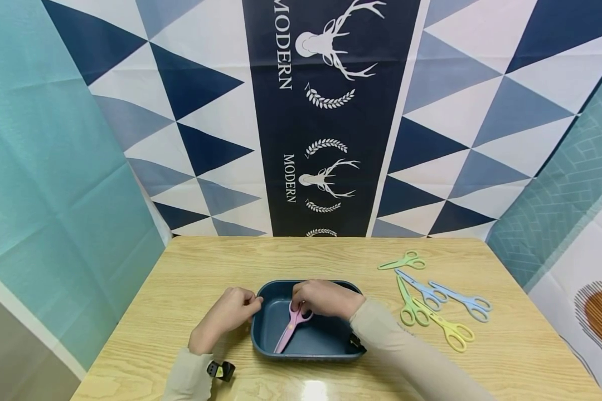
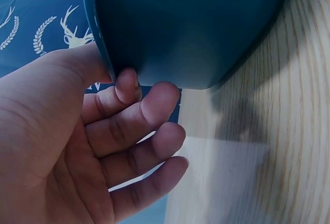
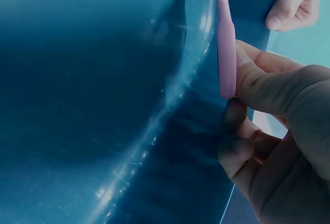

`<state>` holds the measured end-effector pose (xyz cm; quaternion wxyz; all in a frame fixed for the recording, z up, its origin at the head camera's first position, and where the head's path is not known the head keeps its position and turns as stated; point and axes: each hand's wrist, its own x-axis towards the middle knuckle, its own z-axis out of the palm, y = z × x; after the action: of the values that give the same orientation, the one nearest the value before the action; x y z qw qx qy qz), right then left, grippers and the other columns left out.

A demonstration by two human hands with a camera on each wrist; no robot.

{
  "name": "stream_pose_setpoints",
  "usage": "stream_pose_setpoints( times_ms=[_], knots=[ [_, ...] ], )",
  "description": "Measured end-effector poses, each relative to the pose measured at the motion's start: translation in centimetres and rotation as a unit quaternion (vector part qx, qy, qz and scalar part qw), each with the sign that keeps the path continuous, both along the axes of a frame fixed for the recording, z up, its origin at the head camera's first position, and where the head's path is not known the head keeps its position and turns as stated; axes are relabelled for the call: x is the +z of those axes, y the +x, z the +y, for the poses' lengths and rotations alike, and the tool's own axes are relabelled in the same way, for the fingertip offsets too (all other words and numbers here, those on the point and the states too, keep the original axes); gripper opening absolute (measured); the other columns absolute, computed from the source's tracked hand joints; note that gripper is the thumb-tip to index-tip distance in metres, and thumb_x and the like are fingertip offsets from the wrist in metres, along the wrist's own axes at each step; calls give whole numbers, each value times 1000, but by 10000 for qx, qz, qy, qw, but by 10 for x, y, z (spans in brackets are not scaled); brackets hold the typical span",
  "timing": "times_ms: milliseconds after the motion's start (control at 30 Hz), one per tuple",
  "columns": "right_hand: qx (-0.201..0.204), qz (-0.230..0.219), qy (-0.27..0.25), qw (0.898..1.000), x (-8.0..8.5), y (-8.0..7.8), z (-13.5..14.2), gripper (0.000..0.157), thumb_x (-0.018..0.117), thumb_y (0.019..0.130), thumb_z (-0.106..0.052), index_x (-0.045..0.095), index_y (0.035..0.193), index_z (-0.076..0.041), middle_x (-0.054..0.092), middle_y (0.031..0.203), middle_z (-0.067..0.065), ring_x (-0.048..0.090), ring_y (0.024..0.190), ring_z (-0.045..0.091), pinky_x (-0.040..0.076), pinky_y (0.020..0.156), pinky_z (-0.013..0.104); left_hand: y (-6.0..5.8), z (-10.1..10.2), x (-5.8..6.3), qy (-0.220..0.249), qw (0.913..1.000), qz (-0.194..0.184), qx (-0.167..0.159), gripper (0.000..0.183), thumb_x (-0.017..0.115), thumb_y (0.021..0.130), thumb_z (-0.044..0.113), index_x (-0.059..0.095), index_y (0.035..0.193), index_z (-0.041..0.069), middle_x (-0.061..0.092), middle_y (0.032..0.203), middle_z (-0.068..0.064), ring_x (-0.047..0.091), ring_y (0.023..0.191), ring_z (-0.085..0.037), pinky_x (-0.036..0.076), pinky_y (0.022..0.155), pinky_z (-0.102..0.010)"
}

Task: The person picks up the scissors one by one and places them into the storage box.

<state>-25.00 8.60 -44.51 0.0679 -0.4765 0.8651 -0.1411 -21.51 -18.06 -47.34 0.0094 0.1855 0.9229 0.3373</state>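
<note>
A dark blue rectangular container (image 1: 326, 336) with rounded corners stands on the table near its front. My left hand (image 1: 229, 309) pinches the rim at its left side; in the left wrist view the thumb goes over the edge and the index finger lies against the outer wall (image 2: 180, 33). Inside the container is a pair of pink scissors (image 1: 292, 326), blades pointing down and toward the near left. My right hand (image 1: 325, 296) reaches over the container and pinches a handle loop, seen edge-on as a pink strip (image 3: 226, 59) in the right wrist view.
Right of the container lie several loose scissors: green ones (image 1: 406, 262) at the back, another green pair (image 1: 410, 306), blue ones (image 1: 474, 303), more blue ones (image 1: 426, 289) and a yellow pair (image 1: 448, 326). Patterned cloth (image 1: 205, 111) hangs behind the wooden table (image 1: 205, 256).
</note>
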Motion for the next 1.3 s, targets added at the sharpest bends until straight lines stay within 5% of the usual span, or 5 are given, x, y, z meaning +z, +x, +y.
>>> stream_pose_setpoints(
  times_ms=[1300],
  knots=[
    [35, -279, 149, 9995, -5, -1, -2, 16, 73, 94, -3, 81, 103, -12, 73, 101, -3, 67, 94, 1, 52, 82, 13, 1, 0, 2, 57, 10000, 3, -41, 44, 61, 102, 20, 54, 58, 16, 51, 52, 10, 45, 46, -4, 37, 50, -21]
  ],
)
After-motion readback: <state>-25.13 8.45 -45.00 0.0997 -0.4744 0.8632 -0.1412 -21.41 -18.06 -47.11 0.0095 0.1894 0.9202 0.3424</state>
